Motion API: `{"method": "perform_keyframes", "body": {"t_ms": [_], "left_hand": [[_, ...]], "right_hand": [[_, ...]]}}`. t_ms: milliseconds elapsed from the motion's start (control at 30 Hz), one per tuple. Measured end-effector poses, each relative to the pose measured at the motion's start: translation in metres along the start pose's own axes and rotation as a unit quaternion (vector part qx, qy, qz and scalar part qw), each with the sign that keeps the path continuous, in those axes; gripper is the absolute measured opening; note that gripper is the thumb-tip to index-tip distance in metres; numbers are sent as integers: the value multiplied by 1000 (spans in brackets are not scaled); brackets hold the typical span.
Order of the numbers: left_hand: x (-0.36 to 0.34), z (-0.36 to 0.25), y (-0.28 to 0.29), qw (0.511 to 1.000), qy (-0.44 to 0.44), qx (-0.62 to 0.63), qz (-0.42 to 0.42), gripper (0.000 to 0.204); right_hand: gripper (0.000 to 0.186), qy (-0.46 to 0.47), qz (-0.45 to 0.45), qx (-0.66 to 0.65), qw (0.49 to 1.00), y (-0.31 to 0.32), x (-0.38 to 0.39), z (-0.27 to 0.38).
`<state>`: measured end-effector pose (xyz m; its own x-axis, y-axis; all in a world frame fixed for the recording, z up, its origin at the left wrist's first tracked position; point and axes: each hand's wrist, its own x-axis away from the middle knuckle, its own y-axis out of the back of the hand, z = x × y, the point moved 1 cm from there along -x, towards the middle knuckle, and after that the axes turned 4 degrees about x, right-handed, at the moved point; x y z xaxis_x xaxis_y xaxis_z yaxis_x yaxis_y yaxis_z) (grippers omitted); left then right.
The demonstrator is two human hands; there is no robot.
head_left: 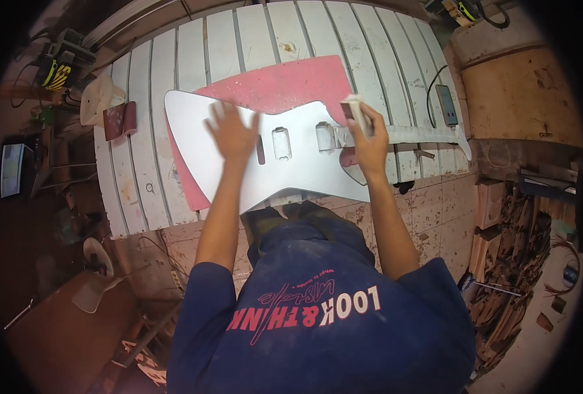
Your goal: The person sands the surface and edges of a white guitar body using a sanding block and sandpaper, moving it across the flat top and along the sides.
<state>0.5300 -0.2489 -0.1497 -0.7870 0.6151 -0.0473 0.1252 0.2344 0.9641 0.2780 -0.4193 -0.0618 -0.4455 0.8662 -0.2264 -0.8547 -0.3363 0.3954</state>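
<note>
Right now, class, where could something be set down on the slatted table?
Bare slats lie between the pink sheet and the table's far edge, and left of that sheet, nearer than the dark-red piece. Crowded: the middle, with the guitar, left hand and right hand; the right end, with headstock and phone.
</note>
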Motion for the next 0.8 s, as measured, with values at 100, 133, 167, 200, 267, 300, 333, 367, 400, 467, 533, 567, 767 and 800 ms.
{"method": "perform_keyframes", "body": {"t_ms": [100, 133, 167, 200, 267, 300, 333, 367, 400, 467, 533, 567, 767, 800], "left_hand": [[32, -82, -20, 981, -170, 81, 36, 92], [49, -108, -21, 971, -214, 98, 41, 93], [68, -127, -20, 959, -256, 115, 48, 94], [87, -137, -20, 949, -287, 111, 69, 96], [122, -134, -16, 937, -319, 107, 89, 97], [137, -125, -10, 918, -346, 145, 125, 98], [143, -115, -5, 897, -369, 181, 161, 100], [140, -100, -1, 899, -366, 179, 163, 100], [136, -80, 3, 914, -336, 154, 168, 101], [124, -31, 13, 951, -267, 73, 136, 101], [98, 20, 16, 979, -192, 2, 65, 99], [86, 48, 17, 988, -148, -17, 35, 97], [64, 146, 21, 969, 242, 52, -27, 88], [73, 129, 14, 978, 204, -4, -37, 88]], "right_hand": [[47, -62, -33, -43, 997, 30, 17, -14], [48, -73, -37, -52, 995, 36, 23, -18], [48, -74, -40, -52, 995, 39, 28, -18], [48, -84, -36, -89, 992, 40, 33, -15], [49, -94, -32, -127, 987, 45, 41, -13], [49, -99, -33, -123, 987, 49, 44, -14], [49, -104, -31, -120, 987, 51, 46, -16], [49, -107, -28, -122, 986, 53, 48, -18], [49, -119, -26, -127, 984, 56, 49, -20], [50, -131, -20, -134, 982, 54, 53, -22], [49, -124, -13, -125, 984, 55, 53, -21], [49, -117, -11, -112, 987, 55, 54, -21], [50, -135, 32, -108, 984, 40, 59, -10], [50, -133, 37, -98, 986, 38, 60, -11]]}}
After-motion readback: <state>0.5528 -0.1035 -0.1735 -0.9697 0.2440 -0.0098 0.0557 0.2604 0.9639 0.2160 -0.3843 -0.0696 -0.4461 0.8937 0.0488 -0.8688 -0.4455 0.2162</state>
